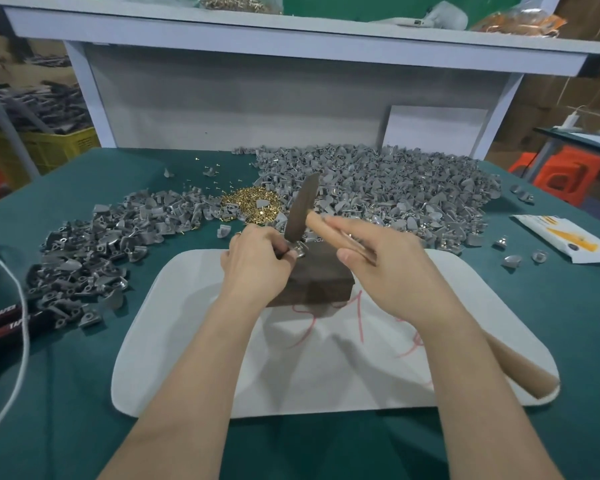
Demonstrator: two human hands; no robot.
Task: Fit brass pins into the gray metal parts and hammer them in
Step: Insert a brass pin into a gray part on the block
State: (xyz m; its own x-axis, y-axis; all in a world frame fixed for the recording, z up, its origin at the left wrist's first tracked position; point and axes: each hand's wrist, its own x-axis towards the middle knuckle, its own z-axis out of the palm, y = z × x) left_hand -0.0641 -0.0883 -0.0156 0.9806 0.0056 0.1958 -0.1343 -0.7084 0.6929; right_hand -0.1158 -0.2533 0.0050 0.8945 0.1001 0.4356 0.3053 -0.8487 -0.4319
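a green-covered surface (84, 393) fills the view, with a pale shelf (291, 32) above its far edge. on the near middle of the surface lies a white mat (326, 375) with red scrawl on it. beyond the mat to the right, a wide heap of gray metal parts (395, 188) reaches toward the back panel. a smaller heap (94, 251) of the same parts lies to the mat's left.

a dark block (321, 278) sits on the far part of the mat, partly covered by both hands. the hammer (302, 209) is held over the block's far left corner, its dark head nearly upright and blurred. its wooden handle runs back under the right wrist and comes out over the mat's near right corner. the right hand (385, 261) is wrapped round the handle just behind the head, thumb along the top. the left hand (257, 261) is curled at the block's left edge, fingertips pinching a single gray part (300, 250) on top of the block, right under the hammer head. whether the head touches that part cannot be told, nor whether a pin is in it.

a small pile of brass pins (250, 204) lies between the two heaps, just beyond the hands, with a few strays further back.
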